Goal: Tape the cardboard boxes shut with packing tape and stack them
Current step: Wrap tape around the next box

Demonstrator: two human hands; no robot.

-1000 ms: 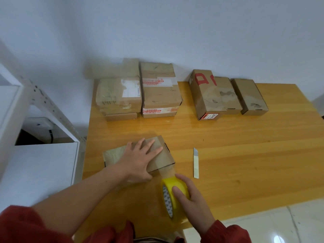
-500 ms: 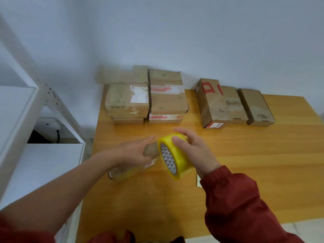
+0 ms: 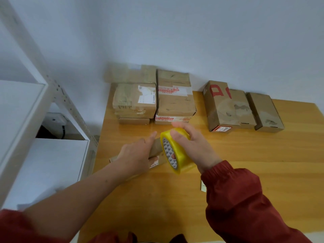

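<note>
Found yellow tape roll [image 3: 176,149], gripped round its rim by right hand [image 3: 196,146], raised from lower centre to frame centre against small box [image 3: 156,146] clasped in left hand [image 3: 138,155]; judged mid-wrap, stacking outstanding.

Worktop [image 3: 263,155]: yellowish wood with lengthwise grain, its far edge against the wall.
Wall [image 3: 192,32]: plain, pale grey-white.
Shelf unit [image 3: 43,163]: white, just left of the worktop, with two flat shelves showing.
Shelf post [image 3: 66,102]: white metal, with a row of holes.
Cable [image 3: 63,131]: dark, hanging in the gap between the shelves.
Pale strip [image 3: 203,187]: lying on the worktop; only one end shows.
</note>
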